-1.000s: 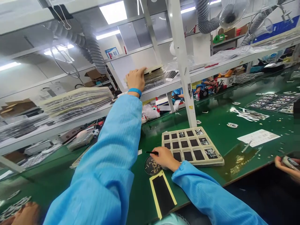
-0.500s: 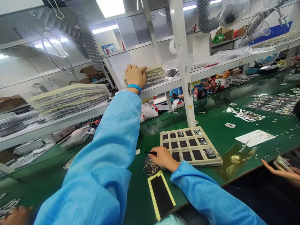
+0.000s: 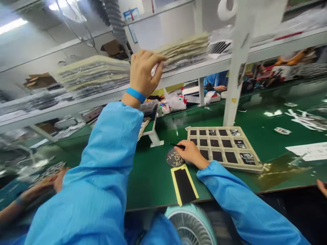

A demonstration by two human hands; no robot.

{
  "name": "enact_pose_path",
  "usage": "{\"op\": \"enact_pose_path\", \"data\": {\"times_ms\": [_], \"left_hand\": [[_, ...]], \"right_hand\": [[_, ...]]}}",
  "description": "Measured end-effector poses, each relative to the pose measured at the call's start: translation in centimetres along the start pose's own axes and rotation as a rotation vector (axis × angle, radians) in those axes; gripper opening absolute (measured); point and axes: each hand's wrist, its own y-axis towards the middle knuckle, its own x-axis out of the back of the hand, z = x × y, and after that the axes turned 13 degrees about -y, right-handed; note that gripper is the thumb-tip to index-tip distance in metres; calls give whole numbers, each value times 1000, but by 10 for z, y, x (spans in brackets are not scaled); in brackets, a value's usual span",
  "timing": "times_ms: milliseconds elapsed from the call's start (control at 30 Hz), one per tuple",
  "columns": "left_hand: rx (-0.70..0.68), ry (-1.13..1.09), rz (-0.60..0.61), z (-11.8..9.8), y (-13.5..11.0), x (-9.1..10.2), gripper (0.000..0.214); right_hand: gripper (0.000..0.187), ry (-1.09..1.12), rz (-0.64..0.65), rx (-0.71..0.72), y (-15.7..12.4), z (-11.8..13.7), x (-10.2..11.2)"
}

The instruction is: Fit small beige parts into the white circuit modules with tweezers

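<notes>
Pinching the light, flexible tray stack [image 3: 185,47] by its edge, left hand [image 3: 143,73] closed; right hand [image 3: 190,153] grips a thin tool [image 3: 177,145].

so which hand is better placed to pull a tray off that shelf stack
Left. The left hand is already up at the shelf, fingers on the tray stack; the right hand is down on the table holding a thin black tool.
</notes>
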Motion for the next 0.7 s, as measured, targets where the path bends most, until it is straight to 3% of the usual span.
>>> {"op": "enact_pose_path", "data": {"times_ms": [100, 167, 233, 300, 367, 533, 700], "left_hand": [[119, 54, 84, 26, -61, 39, 32], [293, 143, 160, 53, -95, 54, 37], [536, 235, 363, 82, -124, 57, 37], [735, 241, 605, 107, -149, 52, 30], [823, 205, 728, 124, -172, 41, 21], [928, 203, 769, 144, -208, 6, 28], [1045, 237, 765, 152, -203, -20, 38]], "right_hand": [[17, 58, -19, 27, 1, -3, -3], [16, 84, -37, 43, 1, -5, -5], [16, 98, -55, 55, 0, -6, -6], [16, 104, -68, 64, 0, -6, -6], [15, 106, -73, 71, 0, -6, -6], [15, 98, -65, 78, 0, -7, -6], [15, 93, -61, 70, 0, -7, -5]]}}
